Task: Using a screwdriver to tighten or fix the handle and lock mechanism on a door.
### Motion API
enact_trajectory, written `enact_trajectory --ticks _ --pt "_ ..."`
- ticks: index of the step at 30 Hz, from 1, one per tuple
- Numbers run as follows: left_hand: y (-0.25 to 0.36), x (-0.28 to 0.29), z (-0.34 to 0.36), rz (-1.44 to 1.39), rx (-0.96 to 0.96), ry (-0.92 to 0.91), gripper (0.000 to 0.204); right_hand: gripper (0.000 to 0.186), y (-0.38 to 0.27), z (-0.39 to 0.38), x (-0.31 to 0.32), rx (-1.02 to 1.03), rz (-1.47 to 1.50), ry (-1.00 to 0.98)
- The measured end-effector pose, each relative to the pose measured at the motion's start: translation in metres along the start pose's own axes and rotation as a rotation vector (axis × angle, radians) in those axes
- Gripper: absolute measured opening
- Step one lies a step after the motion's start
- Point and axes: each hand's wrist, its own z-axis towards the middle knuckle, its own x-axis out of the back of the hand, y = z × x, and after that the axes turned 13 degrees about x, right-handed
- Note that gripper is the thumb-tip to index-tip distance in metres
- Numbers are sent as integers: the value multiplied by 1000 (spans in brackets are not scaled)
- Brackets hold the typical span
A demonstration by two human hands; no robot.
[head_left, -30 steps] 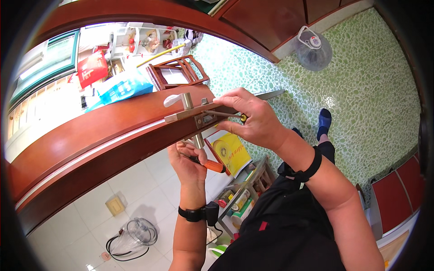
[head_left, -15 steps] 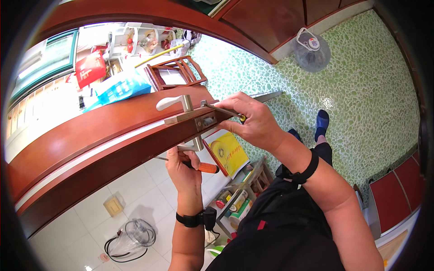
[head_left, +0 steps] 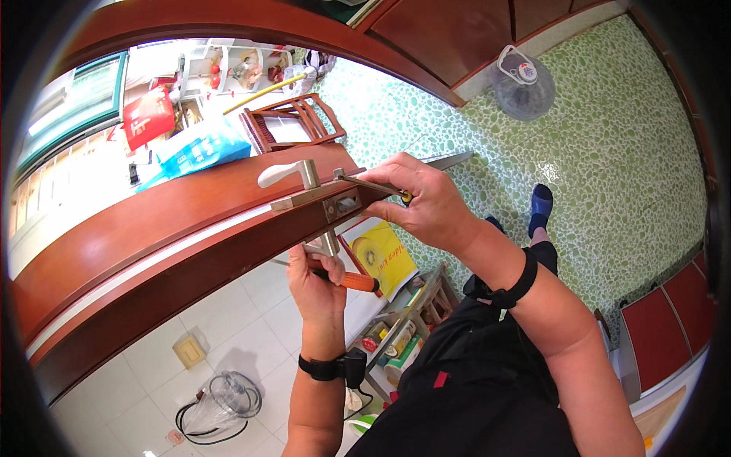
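A wooden door (head_left: 156, 221) lies across my view with a metal lever handle (head_left: 304, 174) on its upper face, a latch plate (head_left: 342, 206) in its edge and a second handle (head_left: 328, 243) below. My right hand (head_left: 430, 204) grips a slim screwdriver (head_left: 376, 186) with a yellow-marked grip, its shaft reaching to the small metal knob (head_left: 340, 174) beside the upper handle. My left hand (head_left: 314, 293) is closed around an orange-handled screwdriver (head_left: 358, 282), with fingers at the lower handle; whether they grip that too is unclear.
A folding wooden chair (head_left: 293, 119), blue bag (head_left: 202, 156) and red bag (head_left: 148, 116) lie beyond the door. A water jug (head_left: 525, 95) stands on the green floor at upper right. Below are a cluttered shelf rack (head_left: 411, 327) and coiled hose (head_left: 221, 404). A red-panelled object (head_left: 662, 335) is at right.
The upper lever appears swung further left. My right screwdriver's shaft has shifted from the latch plate toward the knob above it. My left hand and the orange screwdriver have moved slightly.
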Motion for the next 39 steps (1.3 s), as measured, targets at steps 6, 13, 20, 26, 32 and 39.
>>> enact_trajectory --ticks 6,13,20,26,32,39 --pt "6 -4 -7 96 -99 126 47 38 2 0 3 3 28 -37" --pt "-21 5 -36 -126 29 20 48 34 -18 -18 16 -20 16 -198" --pt "-44 6 -80 -45 65 235 23 24 -28 -45 39 -78 97 -364" --pt "-80 20 -121 -310 35 443 25 22 -39 -70 44 -395 -21 -592" --pt "-117 6 -158 -278 2 504 37 40 -36 -77 55 -433 -3 -889" --pt "-126 11 -166 -161 -24 689 37 50 -52 -64 58 -508 99 -946"
